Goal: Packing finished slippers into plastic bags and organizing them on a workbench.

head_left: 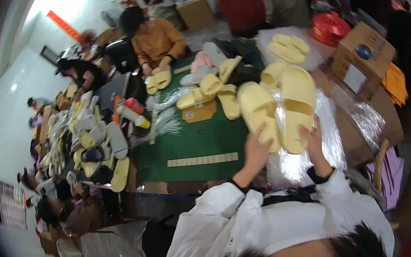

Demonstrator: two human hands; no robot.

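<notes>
My left hand [255, 156] grips the heel end of one pale yellow slide slipper [257, 103]. The heel of a matching yellow slipper [296, 91] is held in my right hand [315, 143]. Both slippers point away from me, side by side, tilted over the table. Beneath them lies shiny transparent plastic wrap [329, 134]. Just beyond, another yellow slipper [273, 73] shows partly, covered by the pair. A further yellow slipper [228, 101] rests to the left on the green table mat [187, 150].
A strip of pale tiles [203, 160] lies on the mat, near a bundle of thin clear strips [164, 124]. At right stand a cardboard box [363, 59] and a red round container [330, 29]. A person in orange [159, 42] handles slippers across the table. Another table [95, 139] is heaped with slippers.
</notes>
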